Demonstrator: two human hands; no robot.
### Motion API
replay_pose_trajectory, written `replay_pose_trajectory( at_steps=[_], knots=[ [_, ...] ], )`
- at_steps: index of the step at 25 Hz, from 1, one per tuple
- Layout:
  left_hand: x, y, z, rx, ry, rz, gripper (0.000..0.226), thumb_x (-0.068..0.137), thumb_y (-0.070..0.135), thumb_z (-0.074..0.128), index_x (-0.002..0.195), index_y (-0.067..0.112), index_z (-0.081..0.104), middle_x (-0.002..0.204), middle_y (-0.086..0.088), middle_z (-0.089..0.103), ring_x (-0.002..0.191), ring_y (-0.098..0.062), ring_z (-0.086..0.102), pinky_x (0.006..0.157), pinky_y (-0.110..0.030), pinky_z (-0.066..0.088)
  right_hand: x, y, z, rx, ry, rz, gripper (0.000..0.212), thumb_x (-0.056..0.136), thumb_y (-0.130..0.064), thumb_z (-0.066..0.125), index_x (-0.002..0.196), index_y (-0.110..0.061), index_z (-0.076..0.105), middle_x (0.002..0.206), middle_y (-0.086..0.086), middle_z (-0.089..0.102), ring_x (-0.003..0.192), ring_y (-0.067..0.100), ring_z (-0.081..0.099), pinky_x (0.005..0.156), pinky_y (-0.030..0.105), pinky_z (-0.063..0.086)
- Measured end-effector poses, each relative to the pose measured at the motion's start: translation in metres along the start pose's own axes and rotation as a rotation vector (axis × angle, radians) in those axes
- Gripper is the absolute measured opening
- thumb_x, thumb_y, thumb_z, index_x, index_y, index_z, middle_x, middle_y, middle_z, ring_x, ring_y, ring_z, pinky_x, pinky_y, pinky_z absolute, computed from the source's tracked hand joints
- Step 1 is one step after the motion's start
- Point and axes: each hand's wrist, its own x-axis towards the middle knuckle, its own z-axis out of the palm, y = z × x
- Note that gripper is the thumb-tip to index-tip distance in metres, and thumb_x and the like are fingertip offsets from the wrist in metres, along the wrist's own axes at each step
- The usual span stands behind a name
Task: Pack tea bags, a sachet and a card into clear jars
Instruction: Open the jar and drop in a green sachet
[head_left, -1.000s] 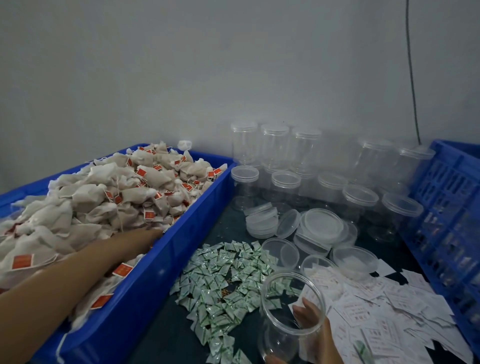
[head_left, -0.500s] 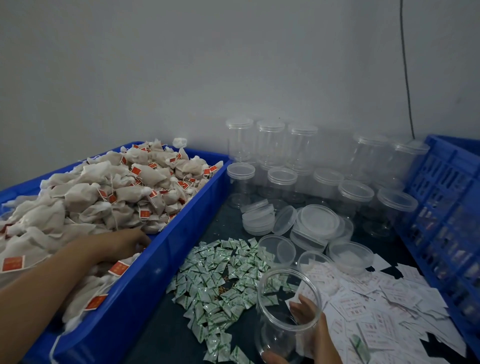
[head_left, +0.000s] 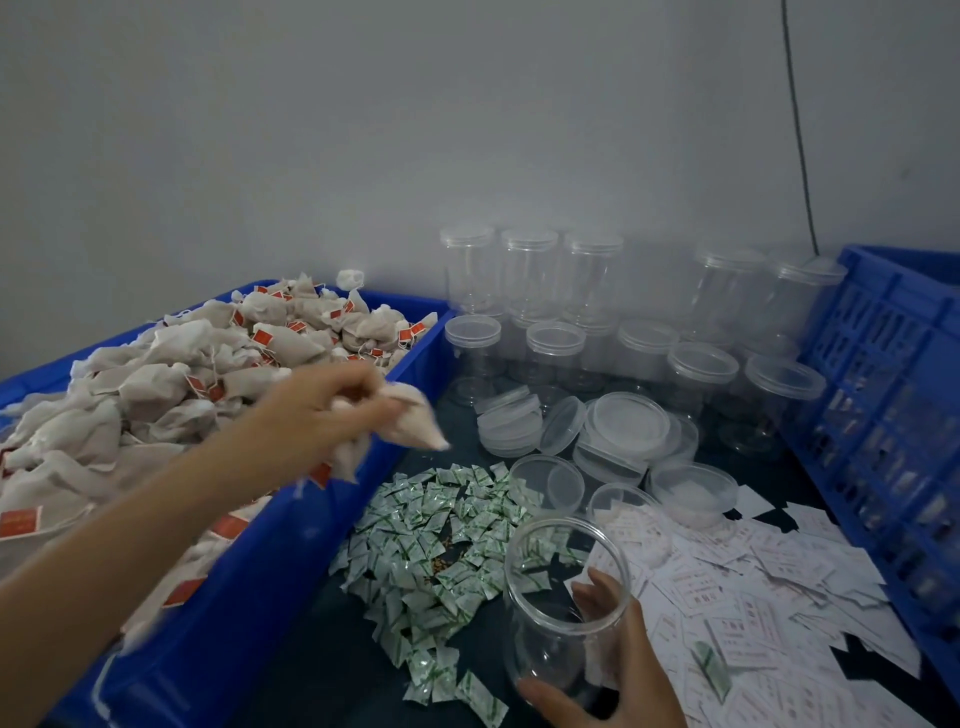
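My left hand (head_left: 317, 410) is raised above the rim of the blue tub (head_left: 249, 582) and grips a bunch of white tea bags (head_left: 410, 421) with red tags dangling below. The tub is heaped with more tea bags (head_left: 156, 395). My right hand (head_left: 618, 670) holds an open clear jar (head_left: 561, 597) tilted toward the left, near the bottom edge; it looks empty. Green-and-white sachets (head_left: 436, 535) lie in a pile between tub and jar. White printed cards (head_left: 753, 587) are scattered to the right of the jar.
Several lidded clear jars (head_left: 550, 358) stand against the wall at the back. Loose lids (head_left: 623, 431) and lidless jars lie in front of them. A blue slatted crate (head_left: 893, 415) closes off the right side. A thin cable hangs down the wall.
My left hand has lifted out of the tea bag heap with a bunch of bags and moved right, over the tub's rim. The right hand still holds the jar.
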Motion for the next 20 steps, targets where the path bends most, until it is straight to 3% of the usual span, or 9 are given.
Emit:
replay_pose_trajectory(
  at_steps=[1, 4, 7, 10, 12, 14, 18, 20],
  knots=[
    [-0.001, 0.017, 0.014, -0.057, -0.114, 0.043, 0.018, 0.087, 0.035, 0.058, 0.081, 0.018, 0.062, 0.066, 0.006, 0.064, 0.045, -0.003, 0.054, 0.041, -0.011, 0.042, -0.008, -0.005, 0.027, 0.085, -0.067, -0.052, 0.118, 0.037, -0.061, 0.096, 0.135, -0.033, 0.037, 0.130, -0.026, 0.055, 0.125, -0.011, 0.049, 0.099, 0.010, 0.043],
    [-0.009, 0.045, 0.066, -0.050, -0.411, 0.174, 0.013, 0.086, 0.042, 0.058, 0.085, 0.029, 0.061, 0.073, 0.011, 0.062, 0.052, -0.001, 0.051, 0.047, -0.013, 0.041, -0.021, 0.001, 0.024, -0.047, -0.127, -0.055, 0.105, 0.051, -0.044, 0.097, 0.139, -0.020, 0.043, 0.127, -0.018, 0.059, 0.121, -0.006, 0.054, 0.103, 0.014, 0.043],
    [-0.007, 0.048, 0.095, 0.179, -0.373, 0.219, 0.015, 0.086, 0.047, 0.062, 0.087, 0.033, 0.057, 0.077, 0.022, 0.057, 0.069, 0.007, 0.051, 0.057, -0.011, 0.039, -0.024, 0.002, 0.015, -0.101, -0.072, -0.172, 0.104, 0.060, -0.045, 0.093, 0.146, -0.025, 0.038, 0.140, -0.020, 0.054, 0.128, -0.003, 0.052, 0.099, 0.009, 0.043],
    [-0.002, 0.052, 0.090, -0.063, -0.290, 0.128, 0.028, 0.079, 0.051, 0.060, 0.088, 0.025, 0.062, 0.080, 0.012, 0.064, 0.061, -0.009, 0.058, 0.053, -0.022, 0.051, -0.035, 0.001, 0.020, -0.097, -0.026, -0.141, 0.104, 0.051, -0.059, 0.093, 0.136, -0.056, 0.034, 0.135, -0.032, 0.053, 0.123, -0.004, 0.056, 0.093, 0.010, 0.047],
    [0.004, 0.052, 0.081, -0.239, -0.178, 0.120, 0.030, 0.081, 0.047, 0.057, 0.080, 0.017, 0.063, 0.069, 0.004, 0.062, 0.049, -0.013, 0.054, 0.044, -0.019, 0.046, -0.035, 0.000, 0.020, -0.072, -0.023, -0.124, 0.096, 0.047, -0.062, 0.093, 0.124, -0.068, 0.035, 0.129, -0.035, 0.054, 0.113, -0.006, 0.061, 0.085, 0.010, 0.051],
    [0.007, 0.054, 0.080, -0.354, -0.169, 0.130, 0.033, 0.085, 0.043, 0.055, 0.076, 0.013, 0.062, 0.062, 0.002, 0.057, 0.046, -0.005, 0.049, 0.044, -0.013, 0.041, -0.034, -0.003, 0.019, -0.080, -0.016, -0.108, 0.094, 0.048, -0.064, 0.093, 0.122, -0.070, 0.035, 0.128, -0.037, 0.054, 0.111, -0.006, 0.063, 0.084, 0.011, 0.052],
    [-0.001, 0.067, 0.106, -0.374, -0.306, 0.143, 0.031, 0.081, 0.047, 0.053, 0.076, 0.017, 0.062, 0.063, 0.011, 0.056, 0.052, 0.000, 0.051, 0.050, -0.011, 0.042, -0.033, 0.002, 0.020, -0.078, -0.022, -0.114, 0.104, 0.045, -0.068, 0.091, 0.132, -0.058, 0.035, 0.129, -0.035, 0.054, 0.117, -0.002, 0.061, 0.095, 0.027, 0.055],
    [0.001, 0.068, 0.102, -0.358, -0.273, 0.161, 0.031, 0.081, 0.048, 0.052, 0.074, 0.020, 0.061, 0.061, 0.010, 0.056, 0.050, 0.001, 0.050, 0.048, -0.010, 0.040, -0.034, 0.002, 0.019, -0.084, -0.008, -0.091, 0.105, 0.044, -0.068, 0.091, 0.133, -0.056, 0.035, 0.127, -0.033, 0.056, 0.114, -0.001, 0.063, 0.093, 0.025, 0.055]
  ],
)
